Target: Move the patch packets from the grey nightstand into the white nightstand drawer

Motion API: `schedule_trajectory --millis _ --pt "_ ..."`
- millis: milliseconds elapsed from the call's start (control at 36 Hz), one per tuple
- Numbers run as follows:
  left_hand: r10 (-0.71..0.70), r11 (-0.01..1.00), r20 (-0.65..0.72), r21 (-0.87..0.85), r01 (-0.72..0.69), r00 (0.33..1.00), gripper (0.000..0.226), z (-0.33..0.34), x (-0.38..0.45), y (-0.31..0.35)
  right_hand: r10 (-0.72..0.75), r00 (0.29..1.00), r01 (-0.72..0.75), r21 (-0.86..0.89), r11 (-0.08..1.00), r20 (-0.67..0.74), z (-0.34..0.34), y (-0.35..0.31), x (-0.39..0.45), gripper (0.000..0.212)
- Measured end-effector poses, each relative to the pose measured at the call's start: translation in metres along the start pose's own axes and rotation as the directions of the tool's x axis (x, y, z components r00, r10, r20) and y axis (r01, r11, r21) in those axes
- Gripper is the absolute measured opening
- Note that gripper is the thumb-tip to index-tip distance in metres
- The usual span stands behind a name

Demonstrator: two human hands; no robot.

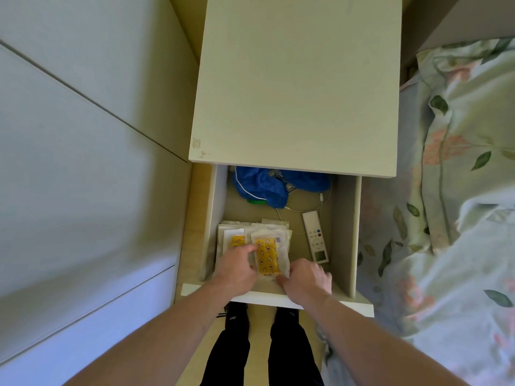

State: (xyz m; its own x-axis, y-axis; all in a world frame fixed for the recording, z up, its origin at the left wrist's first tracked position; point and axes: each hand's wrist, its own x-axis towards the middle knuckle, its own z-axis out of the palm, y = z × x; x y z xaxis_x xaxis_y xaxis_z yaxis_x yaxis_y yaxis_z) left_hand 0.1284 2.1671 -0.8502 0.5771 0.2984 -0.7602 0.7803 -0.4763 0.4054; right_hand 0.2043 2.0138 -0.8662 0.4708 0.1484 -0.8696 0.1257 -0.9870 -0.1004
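A white nightstand (295,79) fills the centre of the frame, its drawer (345,218) pulled open, a floral bedspread (459,190) at right. Flat, glossy patch packets (268,256) lie stacked at the drawer's lower left, long axis running up the frame. The left hand (237,270) presses the stack; the right hand (306,278) pinches the top packet's lower corner. A slim white remote (316,236) lies beside them.
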Motion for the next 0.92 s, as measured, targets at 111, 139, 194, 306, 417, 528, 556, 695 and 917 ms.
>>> schedule_trajectory --millis 111,139,194,306,417,528,556,695,917 --pt "0.005 1.000 -0.006 -0.004 -0.006 1.000 0.061 0.000 -0.003 0.001 -0.004 1.000 0.004 -0.027 1.000 0.007 -0.003 -0.001 -0.001 0.033" --pt "0.005 1.000 -0.013 -0.011 -0.006 1.000 0.061 -0.001 -0.003 0.002 -0.005 1.000 0.006 -0.029 1.000 0.010 -0.004 -0.001 -0.001 0.031" --pt "0.001 1.000 -0.023 -0.027 -0.001 1.000 0.062 0.000 -0.004 0.002 -0.008 1.000 0.009 -0.022 1.000 0.019 -0.006 0.000 -0.001 0.027" --pt "-0.026 0.998 -0.064 -0.053 0.023 0.998 0.057 0.003 -0.002 0.002 -0.004 1.000 0.004 0.010 1.000 0.024 -0.012 0.002 -0.006 0.025" --pt "-0.032 0.998 -0.089 -0.054 0.027 0.996 0.056 0.005 -0.003 0.003 -0.027 1.000 0.027 0.072 0.997 0.000 -0.015 0.006 -0.011 0.022" --pt "-0.027 0.998 -0.086 -0.059 0.022 0.996 0.062 0.007 -0.005 0.006 -0.049 0.999 0.050 0.148 0.988 -0.010 -0.015 0.008 -0.015 0.016" --pt "-0.028 0.998 -0.084 -0.060 0.022 0.996 0.062 0.007 -0.006 0.006 -0.051 0.999 0.051 0.153 0.987 -0.005 -0.014 0.007 -0.016 0.017" --pt "-0.065 0.994 -0.063 -0.097 0.058 0.996 0.058 0.008 -0.007 0.005 -0.047 0.999 0.049 0.170 0.984 -0.012 -0.011 0.005 -0.018 0.016" --pt "-0.096 0.987 -0.072 -0.137 0.086 0.993 0.053 0.000 -0.014 -0.001 -0.055 0.998 0.061 0.220 0.973 -0.033 -0.010 0.009 -0.024 0.012"
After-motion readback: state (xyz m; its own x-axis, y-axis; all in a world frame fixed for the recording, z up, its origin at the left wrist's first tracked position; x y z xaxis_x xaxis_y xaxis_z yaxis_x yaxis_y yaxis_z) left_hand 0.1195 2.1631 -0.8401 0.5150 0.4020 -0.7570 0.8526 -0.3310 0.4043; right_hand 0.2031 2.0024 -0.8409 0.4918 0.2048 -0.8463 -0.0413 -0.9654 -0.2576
